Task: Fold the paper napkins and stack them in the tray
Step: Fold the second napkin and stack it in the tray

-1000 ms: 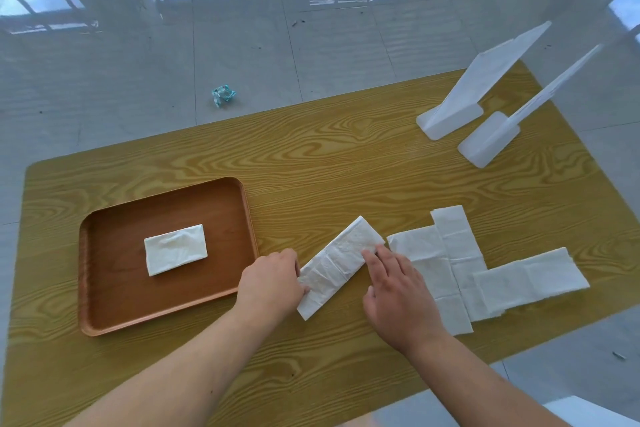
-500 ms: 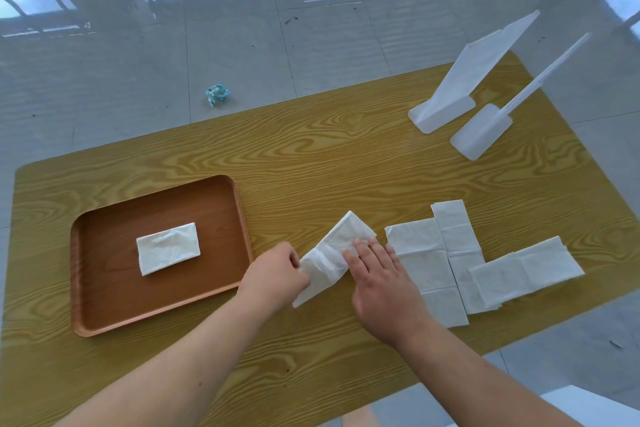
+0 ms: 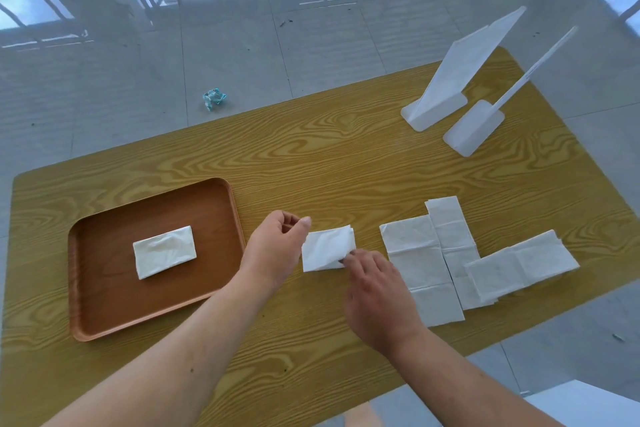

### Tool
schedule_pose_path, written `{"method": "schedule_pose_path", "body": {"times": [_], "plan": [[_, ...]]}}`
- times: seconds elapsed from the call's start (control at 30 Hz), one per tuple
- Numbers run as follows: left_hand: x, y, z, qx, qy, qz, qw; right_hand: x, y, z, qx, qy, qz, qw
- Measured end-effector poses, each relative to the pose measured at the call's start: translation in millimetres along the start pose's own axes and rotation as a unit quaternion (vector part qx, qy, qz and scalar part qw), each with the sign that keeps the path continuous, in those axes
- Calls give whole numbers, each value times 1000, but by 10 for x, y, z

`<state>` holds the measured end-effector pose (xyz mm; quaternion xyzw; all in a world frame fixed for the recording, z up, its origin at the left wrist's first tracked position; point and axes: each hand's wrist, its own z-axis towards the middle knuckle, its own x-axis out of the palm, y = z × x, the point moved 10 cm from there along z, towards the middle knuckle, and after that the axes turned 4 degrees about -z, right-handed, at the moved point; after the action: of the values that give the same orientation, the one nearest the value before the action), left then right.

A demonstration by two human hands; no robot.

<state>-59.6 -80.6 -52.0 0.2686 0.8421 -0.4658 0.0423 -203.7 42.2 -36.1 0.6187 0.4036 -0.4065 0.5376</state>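
The napkin (image 3: 328,249) I am working on lies on the tabletop near the front edge, just beside the right rim of the tray (image 3: 235,218) and short of the unfolded ones. It is doubled over into a small, slightly skewed rectangle, so I judge the fold itself to be nearly finished rather than just begun. My left hand (image 3: 277,246) pinches its left edge between thumb and forefinger, the other fingers curled in; my right hand (image 3: 377,291) is loose and spread, fingertips pressing down on the lower right corner of the paper and gripping nothing. One folded napkin (image 3: 164,251) already lies flat in the middle of the tray, apart from every rim. To the right along the front edge wait the flat napkins: a broad sheet (image 3: 419,274), a long strip (image 3: 450,239) touching its right side, and a third piece (image 3: 519,270) overlapping that strip toward the right edge. Two white plastic stands (image 3: 450,90) sit at the far right corner, out of my way. Next I think I need to square the corners and press the crease, since the layers look uneven, then lift the piece by my left pinch and set it on the one in the tray, edges matched. The paper is thin and limp, so it could spring open if I lift too loosely.
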Motion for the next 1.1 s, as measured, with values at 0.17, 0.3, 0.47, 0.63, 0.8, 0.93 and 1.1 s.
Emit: {"method": "schedule_pose_path", "body": {"times": [0.17,0.3,0.47,0.63,0.8,0.93,1.1], "plan": [[40,327,18,-12,-19,273,962,-219,-172,6,26,-78,18,996],[174,303,43,12,-21,268,963,257,-123,29,-2,113,-28,993],[304,315,108,-25,-4,104,994,439,-111,-46,-16,154,-83,984],[354,290,62,-64,19,-8,998,278,-85,34,23,106,23,994],[247,92,-123,-48,91,-161,982,-26,-325,281,243,16,323,915],[-150,16,-282,-52,150,-255,954,270,155,530,298,172,608,716],[-970,335,-216,-65,76,-298,949,499,860,812,274,236,650,668]]}}
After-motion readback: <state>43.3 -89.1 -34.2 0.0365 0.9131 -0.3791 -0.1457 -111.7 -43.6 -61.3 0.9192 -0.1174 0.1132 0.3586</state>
